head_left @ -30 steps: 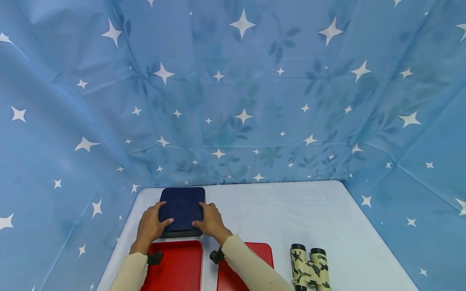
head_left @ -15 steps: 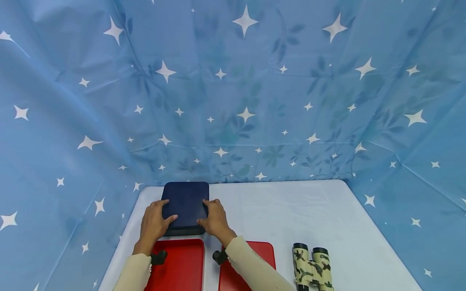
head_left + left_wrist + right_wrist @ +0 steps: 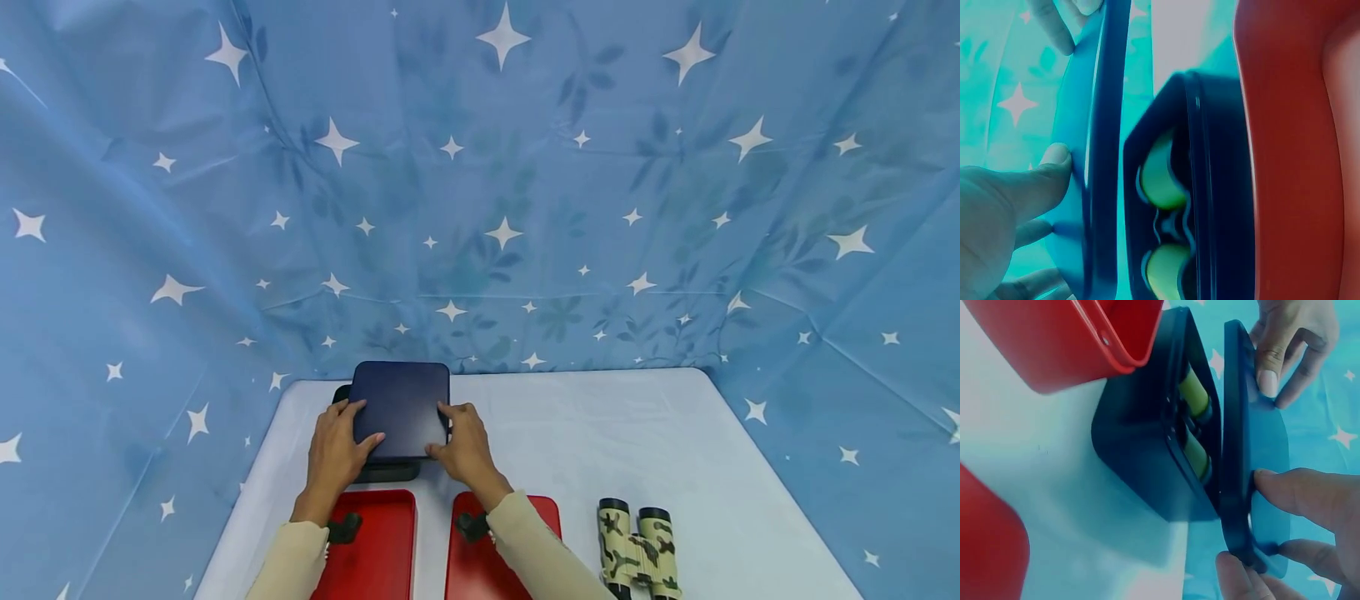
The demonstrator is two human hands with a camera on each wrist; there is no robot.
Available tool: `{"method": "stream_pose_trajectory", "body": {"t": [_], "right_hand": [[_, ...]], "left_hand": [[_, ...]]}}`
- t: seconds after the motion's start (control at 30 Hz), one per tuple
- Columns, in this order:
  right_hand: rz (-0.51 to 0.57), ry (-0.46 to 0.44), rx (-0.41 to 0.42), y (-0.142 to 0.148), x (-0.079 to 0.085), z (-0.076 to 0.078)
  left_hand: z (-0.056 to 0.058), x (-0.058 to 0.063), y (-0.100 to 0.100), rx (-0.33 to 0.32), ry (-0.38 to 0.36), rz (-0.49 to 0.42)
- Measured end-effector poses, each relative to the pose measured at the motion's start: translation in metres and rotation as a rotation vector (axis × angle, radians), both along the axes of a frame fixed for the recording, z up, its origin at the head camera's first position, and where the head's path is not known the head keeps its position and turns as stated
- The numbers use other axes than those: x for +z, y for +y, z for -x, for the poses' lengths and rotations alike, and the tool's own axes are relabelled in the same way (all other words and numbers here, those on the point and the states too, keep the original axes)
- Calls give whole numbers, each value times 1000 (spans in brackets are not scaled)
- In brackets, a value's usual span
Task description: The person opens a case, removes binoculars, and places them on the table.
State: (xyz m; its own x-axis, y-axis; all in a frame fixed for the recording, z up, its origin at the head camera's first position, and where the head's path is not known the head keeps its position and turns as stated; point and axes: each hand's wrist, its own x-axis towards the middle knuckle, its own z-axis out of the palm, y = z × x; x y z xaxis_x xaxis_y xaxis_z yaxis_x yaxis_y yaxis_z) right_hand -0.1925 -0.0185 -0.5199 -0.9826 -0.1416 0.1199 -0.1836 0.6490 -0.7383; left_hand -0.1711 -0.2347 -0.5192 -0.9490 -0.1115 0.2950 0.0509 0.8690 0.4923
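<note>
Both my hands hold a dark blue square lid by its sides, raised off a black box. My left hand grips the left edge, its thumb on the lid's top face. At the opposite edge is my right hand, with fingers curled round the rim and thumb on top. In both wrist views a gap shows between lid and box. Inside the box lie two yellow-green cylinders with dark ends, side by side, partly hidden by the box wall.
In front of the box stands a red tray with raised walls. Another red piece lies to its right under my right forearm. Camouflage binoculars rest further right on the white table. A blue star-patterned curtain hangs behind.
My two hands have lifted the lid up and to the right off the box, uncovering its left and front rims. The red pieces and binoculars have stayed put.
</note>
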Motion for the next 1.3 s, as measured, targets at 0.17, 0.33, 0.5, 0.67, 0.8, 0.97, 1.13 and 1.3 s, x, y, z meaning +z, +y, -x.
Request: {"method": "stream_pose_trajectory", "body": {"t": [0.17,0.33,0.5,0.67,0.8,0.97,1.13,1.3], "right_hand": [[13,4,-21,16,1,2],[18,-16,-54,31,-2,1],[22,-22,-79,50,-3,1],[12,-17,-108,68,-4,3],[1,-31,-136,80,-6,3],[0,-44,-165,95,-6,4],[-1,-46,-170,111,-10,5],[-1,-32,-168,125,-18,5]], "left_hand": [[3,1,16,-2,6,-12],[4,-2,34,-3,1,-21],[9,-6,53,-9,16,-24],[12,-9,72,-30,64,-26],[14,-12,85,-47,83,-32],[17,-15,100,-63,77,-29],[19,-18,114,-81,77,-25],[20,-23,125,-107,72,-22]]}}
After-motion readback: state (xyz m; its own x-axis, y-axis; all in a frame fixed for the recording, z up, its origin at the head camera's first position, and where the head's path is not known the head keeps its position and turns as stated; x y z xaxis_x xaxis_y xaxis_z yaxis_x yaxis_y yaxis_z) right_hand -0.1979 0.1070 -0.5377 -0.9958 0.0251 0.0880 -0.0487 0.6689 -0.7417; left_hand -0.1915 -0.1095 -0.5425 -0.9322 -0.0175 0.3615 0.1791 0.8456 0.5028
